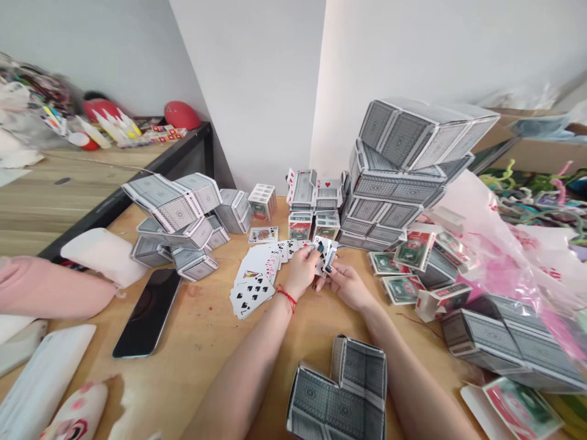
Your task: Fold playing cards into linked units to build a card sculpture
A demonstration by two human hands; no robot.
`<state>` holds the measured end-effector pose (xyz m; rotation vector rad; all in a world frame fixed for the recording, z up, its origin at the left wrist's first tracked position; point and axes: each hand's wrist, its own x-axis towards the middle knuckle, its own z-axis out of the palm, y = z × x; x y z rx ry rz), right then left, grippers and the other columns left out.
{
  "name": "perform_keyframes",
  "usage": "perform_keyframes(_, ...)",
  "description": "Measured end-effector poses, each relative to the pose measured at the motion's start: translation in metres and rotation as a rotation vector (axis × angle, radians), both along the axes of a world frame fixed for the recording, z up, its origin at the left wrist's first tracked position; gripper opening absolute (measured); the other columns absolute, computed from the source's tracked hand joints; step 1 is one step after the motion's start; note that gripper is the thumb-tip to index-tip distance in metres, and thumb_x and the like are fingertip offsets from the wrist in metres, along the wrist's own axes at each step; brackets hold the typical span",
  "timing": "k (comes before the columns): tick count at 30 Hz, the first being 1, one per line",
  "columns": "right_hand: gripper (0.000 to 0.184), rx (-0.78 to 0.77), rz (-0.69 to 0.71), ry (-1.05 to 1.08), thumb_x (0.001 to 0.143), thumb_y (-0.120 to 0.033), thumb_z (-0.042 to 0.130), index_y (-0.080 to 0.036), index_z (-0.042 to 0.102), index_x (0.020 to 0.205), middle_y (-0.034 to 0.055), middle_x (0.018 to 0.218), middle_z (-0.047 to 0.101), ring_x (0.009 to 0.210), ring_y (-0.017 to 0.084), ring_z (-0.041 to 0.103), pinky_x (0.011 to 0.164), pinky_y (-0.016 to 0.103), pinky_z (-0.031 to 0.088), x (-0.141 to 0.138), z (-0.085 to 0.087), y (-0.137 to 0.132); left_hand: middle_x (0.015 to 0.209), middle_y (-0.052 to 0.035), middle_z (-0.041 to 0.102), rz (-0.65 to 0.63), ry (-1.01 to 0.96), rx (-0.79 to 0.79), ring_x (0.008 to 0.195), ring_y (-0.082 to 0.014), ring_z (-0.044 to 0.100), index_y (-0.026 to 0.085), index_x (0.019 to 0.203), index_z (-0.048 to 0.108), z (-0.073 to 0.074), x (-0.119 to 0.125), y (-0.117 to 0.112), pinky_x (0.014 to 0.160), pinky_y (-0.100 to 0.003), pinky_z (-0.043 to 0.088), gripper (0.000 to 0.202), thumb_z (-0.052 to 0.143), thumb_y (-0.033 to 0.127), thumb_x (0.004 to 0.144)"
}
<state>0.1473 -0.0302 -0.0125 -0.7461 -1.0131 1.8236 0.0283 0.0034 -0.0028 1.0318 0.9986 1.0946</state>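
My left hand, with a red string bracelet at the wrist, pinches a playing card in the middle of the table. My right hand has its fingers closed on the card's lower right edge, where a folded part shows. Fanned playing cards lie face up just left of my left hand, a seven of spades in front. Behind them rests a king card. Between my forearms sits an L-shaped block built from folded grey-backed cards.
Card-built blocks are stacked high at the right and lower at the left. Green-and-red card boxes lie at the right, near pink plastic wrap. A black phone lies at the left beside a pink pouch.
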Motion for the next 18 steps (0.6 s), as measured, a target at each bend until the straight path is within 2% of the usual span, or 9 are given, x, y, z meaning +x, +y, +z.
perform_keyframes(9,0.029,0.012,-0.013,-0.078,0.076,-0.042,0.057,-0.014,0.057,0.085,0.0076,0.074,0.067,0.074,0.021,0.065,0.07,0.036,0.048,0.001,-0.006,-0.001,0.067,-0.0039,0.064,0.0,0.059,0.045,0.059,-0.0135,0.058,0.015,0.069,0.056,0.01,-0.002,-0.005,0.054,-0.023,0.045,0.016,0.047,0.026,0.077)
perform_keyframes(18,0.03,0.034,-0.064,-0.227,0.075,-0.046,0.056,-0.017,0.057,0.082,0.0062,0.067,0.069,0.075,0.025,0.066,0.067,0.036,0.047,-0.002,-0.002,-0.003,0.068,-0.0039,0.064,0.011,0.083,0.039,0.062,-0.0154,0.058,0.016,0.07,0.057,0.003,-0.002,-0.004,0.058,-0.025,0.044,0.016,0.048,0.029,0.077)
